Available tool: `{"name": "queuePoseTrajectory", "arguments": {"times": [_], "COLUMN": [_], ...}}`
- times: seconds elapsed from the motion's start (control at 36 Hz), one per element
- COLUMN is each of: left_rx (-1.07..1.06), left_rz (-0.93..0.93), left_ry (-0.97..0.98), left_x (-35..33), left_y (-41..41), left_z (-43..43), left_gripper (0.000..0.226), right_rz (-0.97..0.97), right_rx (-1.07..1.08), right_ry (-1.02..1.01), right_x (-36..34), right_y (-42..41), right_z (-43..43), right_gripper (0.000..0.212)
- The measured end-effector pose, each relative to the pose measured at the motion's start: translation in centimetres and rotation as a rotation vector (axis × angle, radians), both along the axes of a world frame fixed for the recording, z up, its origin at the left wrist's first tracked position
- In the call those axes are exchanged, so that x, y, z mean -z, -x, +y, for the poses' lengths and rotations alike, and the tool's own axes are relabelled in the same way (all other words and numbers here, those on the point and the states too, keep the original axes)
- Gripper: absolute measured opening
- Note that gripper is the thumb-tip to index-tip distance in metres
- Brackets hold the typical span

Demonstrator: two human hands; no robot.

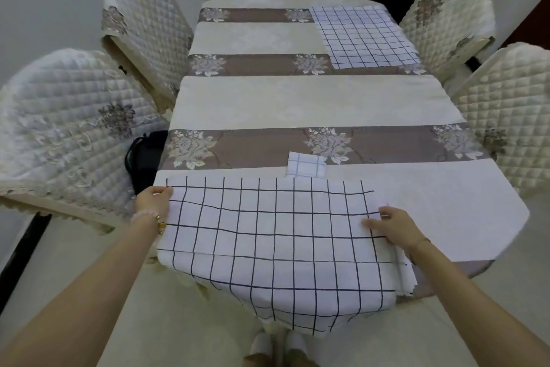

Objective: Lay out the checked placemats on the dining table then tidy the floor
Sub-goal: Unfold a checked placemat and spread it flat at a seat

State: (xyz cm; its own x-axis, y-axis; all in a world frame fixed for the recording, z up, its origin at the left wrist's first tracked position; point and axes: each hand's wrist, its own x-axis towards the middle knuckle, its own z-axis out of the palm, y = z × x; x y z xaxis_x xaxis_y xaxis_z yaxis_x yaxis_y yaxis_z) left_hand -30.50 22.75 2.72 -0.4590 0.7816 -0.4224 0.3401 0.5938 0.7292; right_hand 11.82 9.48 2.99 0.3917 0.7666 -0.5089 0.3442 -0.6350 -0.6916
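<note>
White soft cloth placemat with dark checks (268, 232) lies on the cloth-covered bench (312, 99) near edge, front overhanging. Light, limp, likely slides. Left hand (154, 201) pinches far-left corner; right hand (390, 228) presses flat on right edge. Grip corners, pull taut.

Pale bead bracelet (147, 215) w/ gold charm, L wrist; white slippers (276, 343).

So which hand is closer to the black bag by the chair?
Left. The left hand holds the left edge of the placemat, right next to the black bag. The right hand rests on the placemat's other side, well away from the bag.
</note>
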Motion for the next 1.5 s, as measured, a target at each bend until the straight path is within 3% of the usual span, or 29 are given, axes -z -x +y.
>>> {"name": "queuePoseTrajectory", "arguments": {"times": [0.25,0.33,0.56,0.69,0.81,0.94,1.03,1.11,1.31,1.5], "left_rx": [0.158,0.255,0.348,0.269,0.263,0.202,0.175,0.123,0.012,-0.183], "left_rz": [-0.140,-0.226,-0.246,-0.243,-0.254,-0.258,-0.272,-0.301,-0.343,-0.341], "left_ry": [0.144,0.199,0.199,0.055,-0.035,-0.207,-0.295,-0.356,-0.387,-0.362], "left_x": [-0.4,-0.5,0.1,-0.2,-1.2,-3.3,-4.3,-5.3,-5.9,-4.5], "left_y": [2.2,3.8,4.1,3.7,3.7,2.1,1.7,1.6,3.4,7.1], "left_z": [-2.1,-4.6,-9.8,-11.1,-11.2,-10.8,-10.6,-10.5,-12.1,-17.8], "left_gripper": [0.034,0.027,0.011,0.022,0.006,0.006,0.014,0.015,0.020,0.017], "right_rz": [0.000,0.000,0.026,-0.003,-0.006,-0.024,-0.036,-0.039,-0.020,0.129], "right_rx": [0.139,0.169,0.198,0.220,0.212,0.205,0.175,0.193,0.168,0.046], "right_ry": [-0.046,-0.057,-0.089,-0.093,-0.139,-0.254,-0.299,-0.365,-0.464,-0.424], "right_x": [0.8,1.0,-0.4,-0.8,-1.8,-3.4,-4.3,-6.3,-9.1,-7.7], "right_y": [1.2,1.4,3.1,2.8,2.5,2.0,1.4,1.8,3.5,7.9], "right_z": [-1.4,-1.6,-3.0,-4.5,-5.6,-6.2,-6.6,-6.4,-6.3,-4.1], "right_gripper": [0.030,0.046,0.040,0.027,0.021,0.023,0.039,0.033,0.013,0.013]}}
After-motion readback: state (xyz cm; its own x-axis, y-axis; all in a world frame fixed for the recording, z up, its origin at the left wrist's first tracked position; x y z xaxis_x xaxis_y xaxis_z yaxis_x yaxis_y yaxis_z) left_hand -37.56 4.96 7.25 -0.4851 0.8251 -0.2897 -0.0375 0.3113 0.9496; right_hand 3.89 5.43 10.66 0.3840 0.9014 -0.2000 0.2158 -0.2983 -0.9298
